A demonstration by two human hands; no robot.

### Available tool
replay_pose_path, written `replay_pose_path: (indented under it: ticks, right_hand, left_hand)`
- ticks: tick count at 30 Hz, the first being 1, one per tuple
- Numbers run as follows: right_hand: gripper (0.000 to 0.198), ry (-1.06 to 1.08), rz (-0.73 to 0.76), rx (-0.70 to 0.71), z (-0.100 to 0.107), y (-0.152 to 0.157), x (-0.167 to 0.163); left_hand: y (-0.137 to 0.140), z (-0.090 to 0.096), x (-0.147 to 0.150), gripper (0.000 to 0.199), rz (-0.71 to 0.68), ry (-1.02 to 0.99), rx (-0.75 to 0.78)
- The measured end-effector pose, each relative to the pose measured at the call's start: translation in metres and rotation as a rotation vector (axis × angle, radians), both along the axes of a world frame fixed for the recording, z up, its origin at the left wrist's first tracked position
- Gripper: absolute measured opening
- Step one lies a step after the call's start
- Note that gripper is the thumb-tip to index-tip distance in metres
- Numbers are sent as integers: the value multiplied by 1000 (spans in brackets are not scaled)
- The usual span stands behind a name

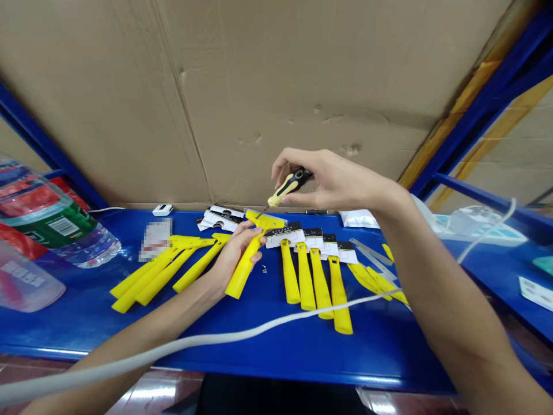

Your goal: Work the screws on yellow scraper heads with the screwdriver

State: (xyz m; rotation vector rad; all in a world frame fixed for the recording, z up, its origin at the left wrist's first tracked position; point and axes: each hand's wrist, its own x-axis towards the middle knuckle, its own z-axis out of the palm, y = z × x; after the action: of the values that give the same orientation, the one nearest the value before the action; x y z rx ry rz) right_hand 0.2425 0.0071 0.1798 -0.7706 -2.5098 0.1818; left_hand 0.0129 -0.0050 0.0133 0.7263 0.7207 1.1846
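Note:
My left hand (237, 249) is closed around the handle of a yellow scraper (242, 273), its wide head tilted up and away from me. My right hand (330, 177) grips a screwdriver (290, 185) with a black and cream handle. The screwdriver's shaft points down at the scraper's head; whether a screw sits under the tip is too small to tell. Several small screws (264, 268) lie on the blue table beside the scraper. To the right, a row of yellow scrapers (317, 282) lies with black-and-white cards (330, 245) at their heads. More yellow scrapers (162, 274) lie at the left.
A white cable (224, 336) crosses low in front of my arms. At left stand a large water bottle (60, 222) and a translucent cup (30, 285). Loose cards (222, 219) lie behind my left hand. Yellow pieces (371, 279) and clear strips (374, 259) lie right. Cardboard (259, 104) backs the table.

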Motion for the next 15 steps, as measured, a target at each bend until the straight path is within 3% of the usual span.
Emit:
replay_pose_path:
  ticks: [5, 11, 15]
  right_hand:
    - [25, -39, -83, 60, -1, 1, -1]
    - [30, -23, 21, -40, -1, -1, -2]
    - [26, 27, 27, -10, 2, -6, -4]
  left_hand:
    - [-2, 1, 0, 40, -9, -6, 11]
    - [-1, 0, 1, 40, -6, -13, -7]
    - [-4, 3, 2, 44, -2, -12, 7]
